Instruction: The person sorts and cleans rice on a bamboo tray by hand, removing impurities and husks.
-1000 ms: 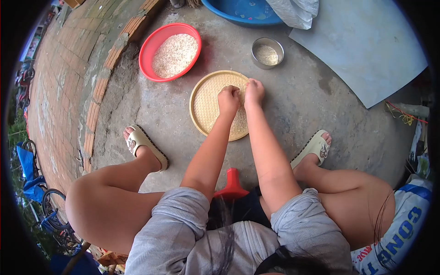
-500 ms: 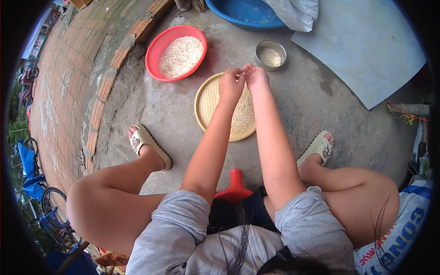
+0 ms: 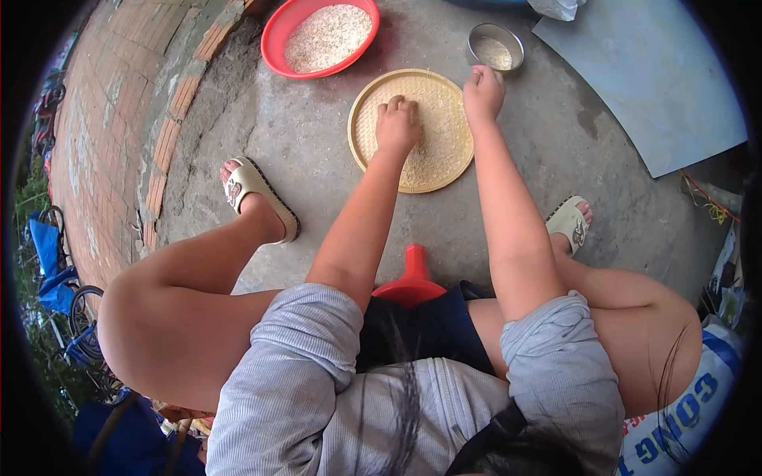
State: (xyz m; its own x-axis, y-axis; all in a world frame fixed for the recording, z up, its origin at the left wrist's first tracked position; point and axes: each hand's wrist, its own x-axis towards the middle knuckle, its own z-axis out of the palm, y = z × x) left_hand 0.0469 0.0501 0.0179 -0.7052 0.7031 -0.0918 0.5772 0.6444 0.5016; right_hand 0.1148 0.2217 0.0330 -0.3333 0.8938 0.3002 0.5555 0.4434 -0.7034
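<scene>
A round woven bamboo tray (image 3: pixel 373 103) lies on the ground before me, with pale grain (image 3: pixel 440 155) spread over its right and lower part. My left hand (image 3: pixel 398 124) is over the middle of the tray, its bent fingers apart and close to the grain. Beyond the tray's right rim, my right hand (image 3: pixel 484 95) is closed, beside the near edge of a small metal bowl (image 3: pixel 514 49). Some grain sits inside that bowl. What the right fingers hold, if anything, is hidden.
A red basin (image 3: pixel 274 47) of pale flaky grain stands behind the tray at left. A grey sheet (image 3: pixel 651 87) lies at right, with a white plastic bag (image 3: pixel 559 8) at its far corner. A red stool (image 3: pixel 411 289) shows between my legs; a printed sack (image 3: pixel 698 404) is at lower right.
My hands were together above the tray and have separated. The left moved back over the tray; the right closed and moved right, beside the metal bowl. The view has tilted down.
</scene>
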